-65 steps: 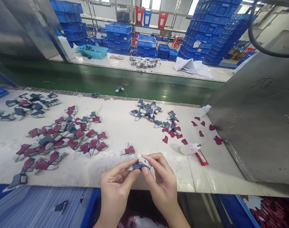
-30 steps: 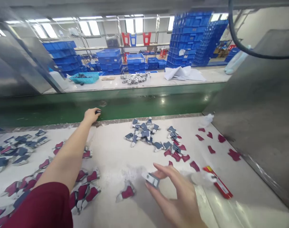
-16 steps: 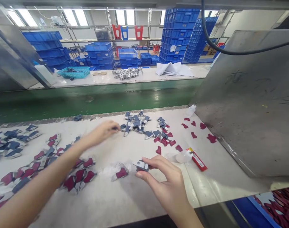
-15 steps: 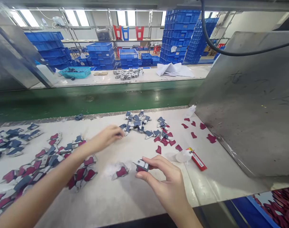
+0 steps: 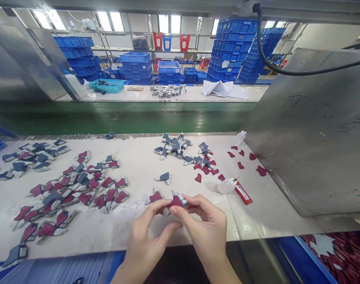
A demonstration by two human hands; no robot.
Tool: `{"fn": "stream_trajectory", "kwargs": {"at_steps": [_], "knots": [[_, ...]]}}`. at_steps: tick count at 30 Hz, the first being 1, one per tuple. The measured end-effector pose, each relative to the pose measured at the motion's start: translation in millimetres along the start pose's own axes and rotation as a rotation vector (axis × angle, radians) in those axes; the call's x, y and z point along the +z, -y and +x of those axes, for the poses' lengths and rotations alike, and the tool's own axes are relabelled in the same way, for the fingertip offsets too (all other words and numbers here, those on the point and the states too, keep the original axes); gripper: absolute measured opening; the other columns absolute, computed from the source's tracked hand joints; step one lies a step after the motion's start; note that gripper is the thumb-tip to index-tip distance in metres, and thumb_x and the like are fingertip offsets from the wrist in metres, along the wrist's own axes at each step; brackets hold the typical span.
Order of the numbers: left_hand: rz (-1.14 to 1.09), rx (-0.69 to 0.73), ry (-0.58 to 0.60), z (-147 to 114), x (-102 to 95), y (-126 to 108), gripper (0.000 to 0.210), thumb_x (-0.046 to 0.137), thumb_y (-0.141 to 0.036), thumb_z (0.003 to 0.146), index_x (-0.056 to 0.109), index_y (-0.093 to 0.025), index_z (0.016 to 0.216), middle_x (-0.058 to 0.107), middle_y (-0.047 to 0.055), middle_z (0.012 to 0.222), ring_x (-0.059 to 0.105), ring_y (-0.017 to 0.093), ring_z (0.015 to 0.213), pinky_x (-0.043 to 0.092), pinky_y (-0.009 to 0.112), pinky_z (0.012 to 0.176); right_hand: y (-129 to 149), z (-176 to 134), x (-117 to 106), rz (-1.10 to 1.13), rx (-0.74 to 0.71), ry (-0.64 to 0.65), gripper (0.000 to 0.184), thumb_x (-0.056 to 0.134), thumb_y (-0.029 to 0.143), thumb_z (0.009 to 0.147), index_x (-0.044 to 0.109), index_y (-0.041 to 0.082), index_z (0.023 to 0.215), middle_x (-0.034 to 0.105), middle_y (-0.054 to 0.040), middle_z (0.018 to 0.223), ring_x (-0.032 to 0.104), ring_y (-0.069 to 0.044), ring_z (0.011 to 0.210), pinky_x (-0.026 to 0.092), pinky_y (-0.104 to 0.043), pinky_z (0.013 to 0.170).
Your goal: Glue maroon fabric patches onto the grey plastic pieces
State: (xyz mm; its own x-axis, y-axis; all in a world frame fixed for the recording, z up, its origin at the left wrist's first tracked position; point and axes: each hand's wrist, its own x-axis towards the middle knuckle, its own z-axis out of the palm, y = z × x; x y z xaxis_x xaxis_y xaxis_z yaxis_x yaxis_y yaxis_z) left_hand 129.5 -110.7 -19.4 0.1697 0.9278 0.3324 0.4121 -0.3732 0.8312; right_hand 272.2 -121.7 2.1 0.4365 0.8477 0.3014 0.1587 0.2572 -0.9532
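Note:
Above the front of the white worktop, my right hand (image 5: 208,225) pinches a small maroon-faced plastic part (image 5: 176,201) with a grey and white body. My left hand (image 5: 149,236) has its index fingertip on the left edge of the same part, its thumb lower down; both hands are closed around it. Just behind my left fingers lies another maroon-faced part (image 5: 155,196), partly hidden. A single blue-grey part (image 5: 164,177) rests farther back. Beyond it sits a pile of blue-grey parts (image 5: 174,146), with loose maroon pieces (image 5: 205,170) at its right.
Many maroon and blue-grey parts (image 5: 79,183) spread across the left worktop (image 5: 138,157). To the right are a translucent squeeze bottle (image 5: 226,185), a red packet (image 5: 243,193) and a metal panel (image 5: 310,130). A blue bin (image 5: 313,256) of maroon pieces stands below at right.
My left hand has come back from near the blue-grey pile to the part in my right hand. A blue-grey part now lies alone near where it was. The view has shifted left.

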Motion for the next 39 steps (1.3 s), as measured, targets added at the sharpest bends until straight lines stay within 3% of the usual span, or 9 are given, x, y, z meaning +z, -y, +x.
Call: {"fn": "stream_trajectory", "kwargs": {"at_steps": [2, 4, 10, 18, 23, 29, 34, 39], "knots": [[0.012, 0.0, -0.105, -7.9, 7.9, -0.6, 0.025, 0.069, -0.025, 0.084, 0.066, -0.03, 0.108, 0.075, -0.001, 0.095, 0.072, 0.02, 0.084, 0.059, 0.03, 0.077, 0.7, -3.2, 0.2, -0.043, -0.065, 0.002, 0.019, 0.084, 0.025, 0.07, 0.071, 0.016, 0.081, 0.065, 0.001, 0.064, 0.063, -0.013, 0.052, 0.056, -0.024, 0.049], [0.013, 0.013, -0.139, -9.1, 11.1, -1.9, 0.022, 0.066, -0.023, 0.086, 0.068, -0.03, 0.106, 0.077, -0.001, 0.094, 0.073, 0.02, 0.082, 0.06, 0.031, 0.076, 2.0, -5.6, -0.9, -0.107, -0.159, -0.009, 0.021, 0.084, 0.026, 0.071, 0.069, 0.016, 0.082, 0.063, 0.0015, 0.063, 0.061, -0.013, 0.053, 0.055, -0.025, 0.05], [-0.035, 0.013, -0.109, -9.9, 10.1, -5.3, 0.024, 0.055, -0.018, 0.092, 0.067, -0.029, 0.11, 0.077, 0.0, 0.1, 0.074, 0.019, 0.086, 0.06, 0.029, 0.076, 9.8, -9.7, -5.4, -0.216, -0.362, -0.021, 0.02, 0.082, 0.027, 0.074, 0.067, 0.018, 0.083, 0.059, 0.0018, 0.062, 0.057, -0.012, 0.054, 0.051, -0.024, 0.048], [-0.205, -0.061, -0.03, -15.3, 10.6, -7.7, 0.022, 0.048, -0.02, 0.096, 0.065, -0.03, 0.106, 0.075, -0.001, 0.087, 0.071, 0.016, 0.075, 0.056, 0.023, 0.064, 19.7, -13.9, -7.5, -0.254, -0.488, -0.007, 0.017, 0.079, 0.017, 0.077, 0.064, 0.02, 0.084, 0.058, 0.0026, 0.061, 0.052, -0.01, 0.052, 0.048, -0.022, 0.046], [-0.384, -0.163, 0.068, -15.1, 8.8, -8.1, 0.02, 0.046, -0.03, 0.098, 0.065, -0.026, 0.102, 0.071, 0.002, 0.087, 0.069, 0.018, 0.075, 0.055, 0.026, 0.068, 22.5, -14.0, -11.1, -0.344, -0.479, -0.044, 0.027, 0.082, 0.027, 0.074, 0.067, 0.022, 0.095, 0.055, 0.0007, 0.069, 0.052, -0.013, 0.061, 0.047, -0.025, 0.049], [-0.65, -0.215, 0.218, -12.9, 8.8, -6.5, 0.018, 0.051, -0.037, 0.097, 0.064, -0.026, 0.102, 0.066, 0.001, 0.08, 0.063, 0.016, 0.07, 0.05, 0.023, 0.063, 22.1, -9.4, -15.2, -0.394, -0.478, 0.079, 0.041, 0.082, 0.045, 0.069, 0.069, 0.022, 0.099, 0.059, -0.0065, 0.087, 0.056, -0.022, 0.086, 0.051, -0.037, 0.073], [-0.668, -0.22, 0.23, -9.3, 9.4, -8.5, 0.021, 0.053, -0.043, 0.095, 0.066, -0.026, 0.095, 0.061, 0.001, 0.079, 0.058, 0.016, 0.074, 0.047, 0.025, 0.069, 26.7, -6.6, -13.3, -0.324, -0.445, 0.188, 0.03, 0.076, 0.043, 0.077, 0.069, 0.023, 0.097, 0.06, -0.0042, 0.081, 0.055, -0.02, 0.082, 0.051, -0.033, 0.068], [-0.65, -0.201, 0.256, -7.1, 6.5, -7.2, 0.023, 0.053, -0.044, 0.094, 0.065, -0.025, 0.096, 0.062, 0.002, 0.082, 0.056, 0.017, 0.076, 0.046, 0.026, 0.071, 28.5, -4.5, -13.6, -0.315, -0.414, 0.223, 0.027, 0.079, 0.041, 0.075, 0.068, 0.022, 0.092, 0.061, -0.0027, 0.077, 0.057, -0.019, 0.078, 0.051, -0.03, 0.065]]}}
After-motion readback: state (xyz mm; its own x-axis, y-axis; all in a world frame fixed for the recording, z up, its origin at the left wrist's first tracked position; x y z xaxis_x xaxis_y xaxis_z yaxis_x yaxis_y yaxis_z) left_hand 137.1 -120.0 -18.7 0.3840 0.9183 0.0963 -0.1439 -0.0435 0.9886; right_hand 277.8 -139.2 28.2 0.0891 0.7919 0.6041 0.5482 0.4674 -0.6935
